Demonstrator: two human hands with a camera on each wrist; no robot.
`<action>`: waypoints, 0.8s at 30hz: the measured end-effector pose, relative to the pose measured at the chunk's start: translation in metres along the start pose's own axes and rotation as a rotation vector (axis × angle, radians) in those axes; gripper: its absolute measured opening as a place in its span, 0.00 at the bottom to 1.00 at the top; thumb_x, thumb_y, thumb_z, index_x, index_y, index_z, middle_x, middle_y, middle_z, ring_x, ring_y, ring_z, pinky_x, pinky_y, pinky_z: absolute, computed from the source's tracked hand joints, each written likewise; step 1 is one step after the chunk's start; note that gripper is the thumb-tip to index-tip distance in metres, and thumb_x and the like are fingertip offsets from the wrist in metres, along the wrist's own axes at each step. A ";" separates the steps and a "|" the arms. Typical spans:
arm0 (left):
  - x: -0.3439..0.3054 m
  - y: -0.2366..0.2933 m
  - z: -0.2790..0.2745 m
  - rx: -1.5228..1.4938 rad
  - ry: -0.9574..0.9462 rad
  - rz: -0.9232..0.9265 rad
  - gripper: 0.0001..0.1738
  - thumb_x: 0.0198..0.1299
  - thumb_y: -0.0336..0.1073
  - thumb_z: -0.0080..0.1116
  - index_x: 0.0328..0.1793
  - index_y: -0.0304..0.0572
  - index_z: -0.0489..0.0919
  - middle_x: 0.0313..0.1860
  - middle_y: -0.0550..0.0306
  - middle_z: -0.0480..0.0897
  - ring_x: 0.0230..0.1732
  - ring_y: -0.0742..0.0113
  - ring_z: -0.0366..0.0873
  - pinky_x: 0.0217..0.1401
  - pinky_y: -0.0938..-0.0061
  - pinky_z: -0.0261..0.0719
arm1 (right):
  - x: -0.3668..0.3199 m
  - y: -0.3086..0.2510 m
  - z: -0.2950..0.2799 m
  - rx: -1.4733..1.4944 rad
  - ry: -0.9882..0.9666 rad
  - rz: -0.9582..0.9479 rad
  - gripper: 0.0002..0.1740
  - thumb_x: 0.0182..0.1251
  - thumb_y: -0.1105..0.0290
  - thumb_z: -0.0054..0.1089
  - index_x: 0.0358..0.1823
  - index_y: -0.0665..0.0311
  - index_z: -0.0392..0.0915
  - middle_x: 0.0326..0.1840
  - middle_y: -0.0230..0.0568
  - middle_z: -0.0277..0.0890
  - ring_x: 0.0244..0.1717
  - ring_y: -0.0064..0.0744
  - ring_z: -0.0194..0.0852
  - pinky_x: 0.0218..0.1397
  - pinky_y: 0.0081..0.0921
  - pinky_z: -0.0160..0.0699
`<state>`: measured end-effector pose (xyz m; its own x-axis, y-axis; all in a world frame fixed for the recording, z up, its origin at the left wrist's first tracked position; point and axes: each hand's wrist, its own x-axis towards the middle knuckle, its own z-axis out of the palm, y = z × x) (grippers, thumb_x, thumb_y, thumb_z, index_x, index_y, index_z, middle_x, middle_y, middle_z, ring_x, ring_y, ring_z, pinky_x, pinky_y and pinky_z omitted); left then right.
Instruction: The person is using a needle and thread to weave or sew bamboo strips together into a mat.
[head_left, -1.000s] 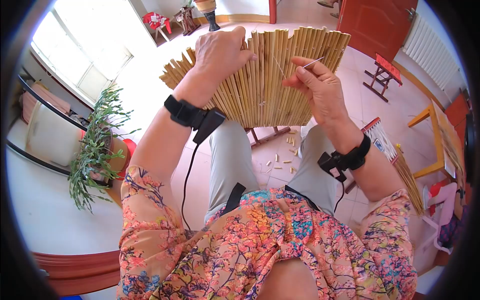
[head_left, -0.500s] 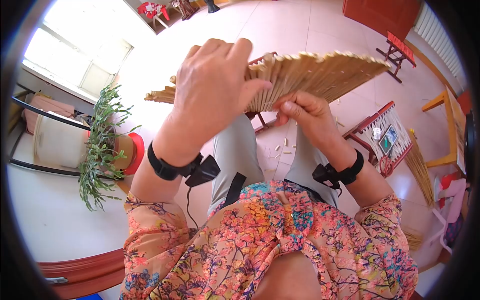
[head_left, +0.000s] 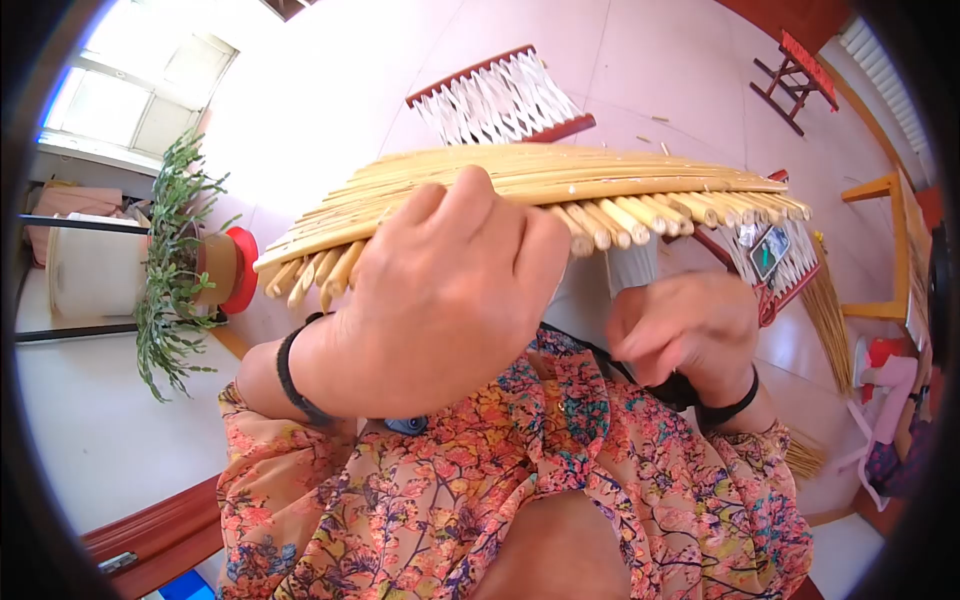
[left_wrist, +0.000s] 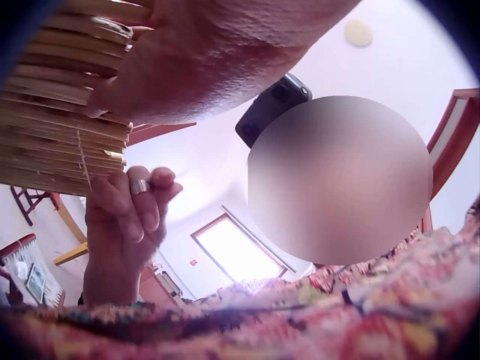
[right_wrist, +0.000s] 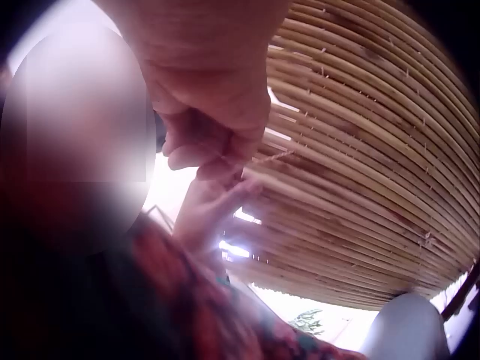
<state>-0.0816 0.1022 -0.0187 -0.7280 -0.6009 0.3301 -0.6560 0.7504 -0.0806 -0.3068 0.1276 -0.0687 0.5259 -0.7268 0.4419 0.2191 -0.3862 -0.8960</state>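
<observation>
A mat of stalks (head_left: 600,175) sewn side by side is held up in front of the chest, with its cut ends toward me in the head view. My left hand (head_left: 450,290) grips its near edge, the fingertips hidden beneath the hand's back. Below and right of that edge, my right hand (head_left: 690,325) is blurred, apart from the stalks, with fingers curled. In the left wrist view, a thin thread (left_wrist: 80,154) runs from the mat to the right fingers, which pinch it. The right wrist view shows the thread (right_wrist: 277,156) against the mat's underside. No needle shows now.
Ahead on the floor stands a stool (head_left: 500,100) with a white corded seat. On a similar stool at right lies a phone (head_left: 770,252), beside a bundle of stalks (head_left: 832,330). A potted plant (head_left: 180,260) stands at left, and a red-seated folding stool (head_left: 800,75) farther back.
The mat has tipped from facing me to nearly edge-on and come closer, with the left hand on it. My right hand has pulled away from it, down and right. The head view has tilted down.
</observation>
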 end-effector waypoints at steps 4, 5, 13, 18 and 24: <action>-0.018 0.004 0.010 -0.027 0.107 0.030 0.16 0.40 0.32 0.66 0.35 0.30 0.76 0.32 0.47 0.77 0.42 0.53 0.77 0.40 0.68 0.78 | -0.012 0.016 -0.006 0.550 0.110 0.338 0.15 0.65 0.67 0.59 0.36 0.78 0.81 0.18 0.38 0.73 0.21 0.26 0.72 0.29 0.21 0.72; -0.021 0.002 0.009 -0.042 0.072 0.033 0.19 0.39 0.33 0.67 0.38 0.28 0.76 0.34 0.44 0.78 0.44 0.51 0.77 0.42 0.67 0.78 | -0.016 0.023 -0.008 0.552 0.066 0.356 0.15 0.66 0.67 0.59 0.36 0.77 0.81 0.18 0.38 0.73 0.20 0.25 0.71 0.31 0.22 0.72; -0.004 -0.009 0.006 -0.128 0.022 -0.024 0.27 0.38 0.36 0.70 0.46 0.30 0.77 0.31 0.51 0.76 0.39 0.54 0.76 0.41 0.66 0.76 | 0.001 0.035 -0.013 0.661 0.016 0.277 0.15 0.68 0.67 0.56 0.36 0.76 0.80 0.18 0.37 0.73 0.20 0.22 0.69 0.32 0.23 0.72; 0.037 -0.036 0.009 0.034 0.105 -0.022 0.14 0.45 0.40 0.67 0.32 0.40 0.77 0.24 0.54 0.74 0.35 0.55 0.74 0.37 0.62 0.73 | 0.031 0.028 -0.011 0.193 0.196 0.156 0.11 0.70 0.71 0.53 0.41 0.72 0.80 0.25 0.35 0.75 0.30 0.21 0.73 0.39 0.18 0.72; 0.089 -0.074 0.023 0.109 0.252 -0.120 0.16 0.52 0.41 0.65 0.43 0.40 0.81 0.34 0.46 0.83 0.37 0.48 0.81 0.41 0.60 0.76 | 0.061 0.033 -0.031 -0.233 0.482 -0.282 0.09 0.70 0.75 0.52 0.46 0.69 0.79 0.34 0.35 0.76 0.38 0.21 0.75 0.47 0.17 0.72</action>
<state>-0.1019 -0.0131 -0.0053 -0.5809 -0.5860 0.5650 -0.7615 0.6365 -0.1228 -0.2931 0.0525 -0.0701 0.0305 -0.7329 0.6796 0.0819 -0.6758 -0.7325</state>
